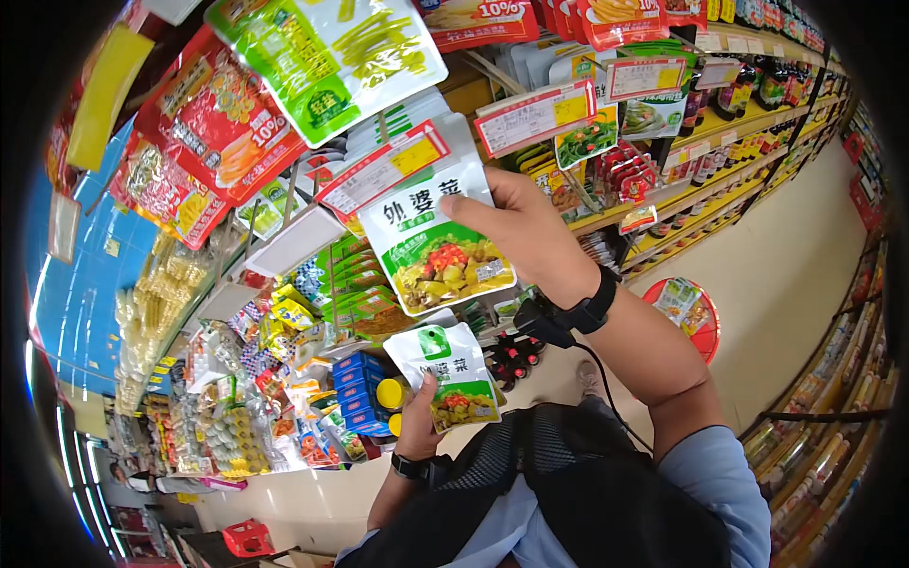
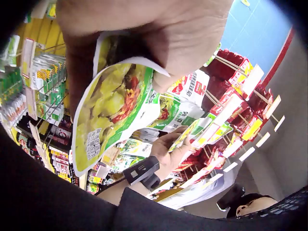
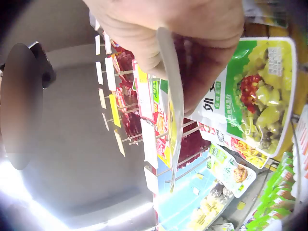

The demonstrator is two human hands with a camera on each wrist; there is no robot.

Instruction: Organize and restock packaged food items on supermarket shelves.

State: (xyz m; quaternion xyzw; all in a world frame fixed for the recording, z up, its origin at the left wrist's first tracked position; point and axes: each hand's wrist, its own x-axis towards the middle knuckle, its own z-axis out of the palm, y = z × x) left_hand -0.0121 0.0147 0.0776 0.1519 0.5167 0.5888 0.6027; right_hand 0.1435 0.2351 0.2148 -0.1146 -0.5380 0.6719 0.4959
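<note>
My right hand (image 1: 535, 232) pinches the upper corner of a white and green vegetable pouch (image 1: 450, 270), its thumb across the printed front. The pouch overlaps the hanging rack of packets. In the right wrist view, a pouch (image 3: 175, 115) stands nearly edge-on between thumb and fingers, and a similar pouch (image 3: 262, 96) shows beside it. Lower down, my left hand (image 1: 417, 421) holds a smaller-looking pouch (image 1: 450, 374) of the same design by its side, thumb over the front. In the left wrist view, that pouch (image 2: 115, 106) is bent, with its picture facing the camera.
Red packets (image 1: 222, 133) and a large green pouch (image 1: 331, 62) hang above and left. Price tags (image 1: 383, 170) stick out from the hooks. Blue boxes (image 1: 360, 393) stand below. Bottle shelves (image 1: 748, 95) line the right, and a red basket (image 1: 705, 331) sits on the floor.
</note>
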